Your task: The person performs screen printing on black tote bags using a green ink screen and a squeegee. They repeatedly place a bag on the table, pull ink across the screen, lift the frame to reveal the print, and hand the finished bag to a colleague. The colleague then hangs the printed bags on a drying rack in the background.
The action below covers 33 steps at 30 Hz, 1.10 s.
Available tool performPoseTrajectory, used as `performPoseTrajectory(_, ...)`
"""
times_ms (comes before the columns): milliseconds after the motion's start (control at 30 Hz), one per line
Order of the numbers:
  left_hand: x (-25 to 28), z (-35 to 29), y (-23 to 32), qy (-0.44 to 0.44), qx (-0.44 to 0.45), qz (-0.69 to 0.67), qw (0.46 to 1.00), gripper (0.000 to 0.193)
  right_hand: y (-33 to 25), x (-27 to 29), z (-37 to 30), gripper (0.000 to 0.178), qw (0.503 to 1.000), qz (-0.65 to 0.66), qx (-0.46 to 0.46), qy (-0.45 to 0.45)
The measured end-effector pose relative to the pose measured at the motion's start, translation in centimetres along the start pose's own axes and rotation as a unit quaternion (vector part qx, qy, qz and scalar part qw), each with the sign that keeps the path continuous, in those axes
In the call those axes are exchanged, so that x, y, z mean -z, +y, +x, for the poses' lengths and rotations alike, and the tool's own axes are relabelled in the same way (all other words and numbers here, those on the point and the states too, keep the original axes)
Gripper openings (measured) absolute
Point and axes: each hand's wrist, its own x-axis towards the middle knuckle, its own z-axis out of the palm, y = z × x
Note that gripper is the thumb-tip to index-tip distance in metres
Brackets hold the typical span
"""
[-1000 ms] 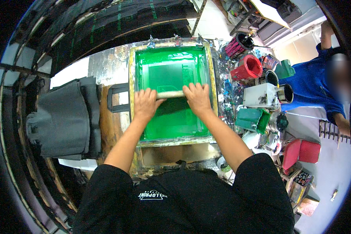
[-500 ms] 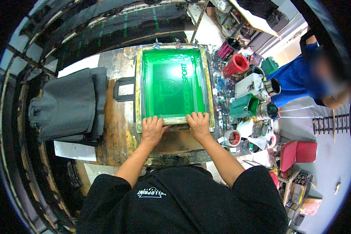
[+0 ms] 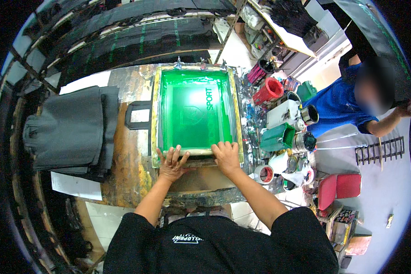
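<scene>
A screen-printing frame [image 3: 236,114] with pale wooden rails lies on the table, its mesh coated in wet-looking green ink [image 3: 182,130]. Darker lettering and a shield shape show through the mesh. A pale bar [image 3: 198,152] runs across the frame's near end; I cannot tell whether it is a squeegee handle or part of the frame. My right hand [image 3: 226,157] has its fingers curled over the bar's right end. At the near left corner, my left hand [image 3: 172,164] has its fingers spread, the tips at the bar. A black bag handle [image 3: 131,116] sticks out beneath the frame's left side.
Black fabric bags [image 3: 71,130] are piled on the table [image 3: 132,160] at left. Ink containers, including a red bucket [image 3: 268,90] and a green one [image 3: 277,138], crowd its right edge. Beyond them stands a person in blue [image 3: 331,107]. A red chair [image 3: 338,187] is at right.
My left hand has loosened from a curled grip to spread fingers. My right hand has shifted slightly inward and stays curled. The view has moved, and the person in blue holds an arm out differently.
</scene>
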Motion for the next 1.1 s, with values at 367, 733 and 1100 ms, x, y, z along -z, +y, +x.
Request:
performPoseTrajectory(367, 2.2, 1.0, -0.5, 0.017, -0.018, 0.031, 0.999, 0.100, 0.2, 2.1, 0.0, 0.057, 0.999, 0.026, -0.005, -0.020)
performPoseTrajectory(733, 14.4, 14.8, -2.8, 0.009, 0.005, -0.061, 0.998, 0.118, 1.9, 16.0, 5.4, 0.053, 0.995, 0.065, 0.001, 0.074)
performPoseTrajectory(1100, 21.5, 26.6, -5.5, 0.018, -0.028, -0.033, 0.999, 0.130, 4.4, 23.4, 10.6, 0.051, 0.939, 0.066, 0.015, 0.338)
